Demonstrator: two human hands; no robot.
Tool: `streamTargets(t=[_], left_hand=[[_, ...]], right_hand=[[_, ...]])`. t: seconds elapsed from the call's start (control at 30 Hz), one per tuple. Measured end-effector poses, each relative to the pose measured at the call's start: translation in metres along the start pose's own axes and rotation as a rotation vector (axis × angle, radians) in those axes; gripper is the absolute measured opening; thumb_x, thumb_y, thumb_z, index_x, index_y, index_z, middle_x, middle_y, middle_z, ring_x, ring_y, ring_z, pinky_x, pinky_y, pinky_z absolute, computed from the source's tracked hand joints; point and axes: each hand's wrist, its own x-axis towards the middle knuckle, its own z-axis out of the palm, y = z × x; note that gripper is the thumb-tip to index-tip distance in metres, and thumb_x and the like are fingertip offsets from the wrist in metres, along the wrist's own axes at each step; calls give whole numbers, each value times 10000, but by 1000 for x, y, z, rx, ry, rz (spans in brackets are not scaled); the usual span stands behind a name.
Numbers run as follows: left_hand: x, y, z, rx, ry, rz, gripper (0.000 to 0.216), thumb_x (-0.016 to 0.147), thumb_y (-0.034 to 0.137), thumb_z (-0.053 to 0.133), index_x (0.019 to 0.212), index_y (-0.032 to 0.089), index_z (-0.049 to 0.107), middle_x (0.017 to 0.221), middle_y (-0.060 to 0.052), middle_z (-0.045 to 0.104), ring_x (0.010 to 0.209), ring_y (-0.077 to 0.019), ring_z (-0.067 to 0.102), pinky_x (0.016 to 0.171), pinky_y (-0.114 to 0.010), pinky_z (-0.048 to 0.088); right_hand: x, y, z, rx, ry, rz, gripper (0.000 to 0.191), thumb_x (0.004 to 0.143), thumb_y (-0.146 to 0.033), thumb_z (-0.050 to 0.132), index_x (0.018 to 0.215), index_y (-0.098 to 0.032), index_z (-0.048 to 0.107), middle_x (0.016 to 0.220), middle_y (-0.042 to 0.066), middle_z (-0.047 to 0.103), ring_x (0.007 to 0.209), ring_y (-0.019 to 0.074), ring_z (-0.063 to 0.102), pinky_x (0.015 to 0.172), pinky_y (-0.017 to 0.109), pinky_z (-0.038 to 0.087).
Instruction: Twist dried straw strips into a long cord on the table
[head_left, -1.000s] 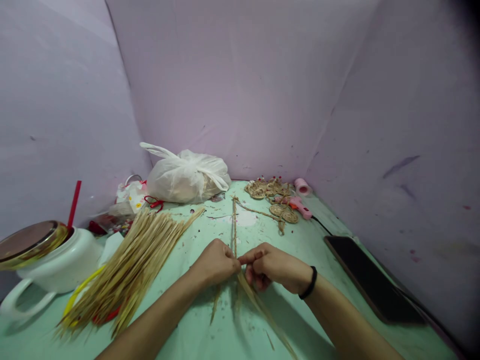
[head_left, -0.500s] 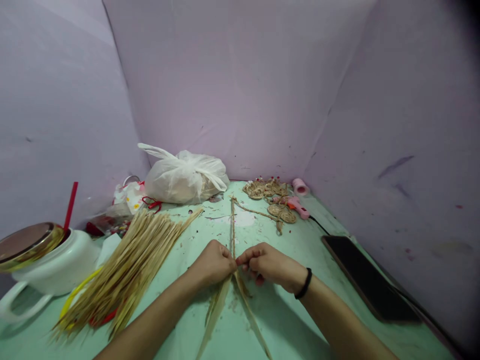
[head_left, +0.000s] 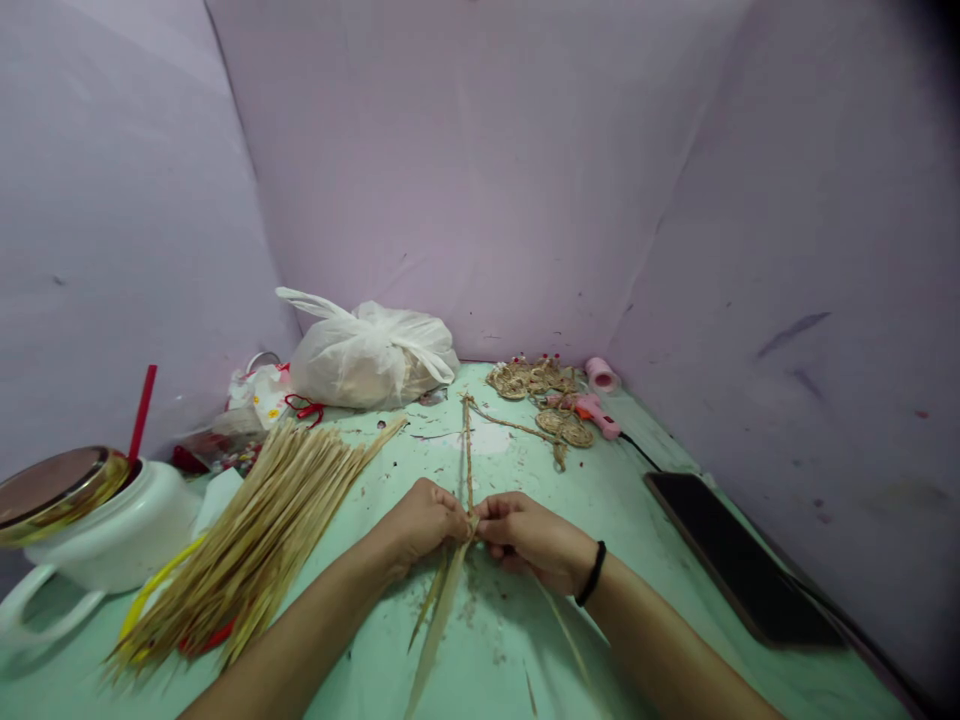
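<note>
My left hand (head_left: 421,524) and my right hand (head_left: 529,535) meet at the middle of the green table (head_left: 652,520), fingers pinched shut on the near end of a thin braided straw cord (head_left: 467,440). The cord runs straight away from me toward the back wall. Loose flat straw strips (head_left: 439,615) hang from the pinch point toward me, spreading left and right under my hands. A black band circles my right wrist.
A big bundle of straw strips (head_left: 259,535) lies at left beside a white jug with a gold lid (head_left: 82,510). A white plastic bag (head_left: 371,355) sits at the back. Woven straw pieces (head_left: 540,385), a pink glue gun (head_left: 596,412) and a dark phone (head_left: 739,570) lie at right.
My hands have shifted slightly as the fingers work the braid. The loose strips below the pinch have swung, one crossing from the right side toward the left.
</note>
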Motion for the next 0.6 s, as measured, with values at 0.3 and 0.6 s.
streamTargets(t=[0.3, 0.6], left_hand=[[3, -6, -1, 152, -12, 117, 53, 476, 138, 458, 445, 125, 498, 382, 51, 338, 402, -48, 245, 407, -206, 172], [6, -11, -1, 336, 39, 199, 82, 494, 143, 419, 431, 130, 470, 403, 51, 287, 426, -56, 242, 409, -206, 173]], right_hand=[[3, 9, 2, -58, 111, -49, 166, 659, -195, 506, 504, -139, 487, 374, -70, 345, 319, 22, 212, 349, 202, 103], [6, 13, 2, -78, 141, -60, 199, 638, -230, 534, 469, -144, 473, 343, -73, 333, 305, 24, 211, 353, 215, 93]])
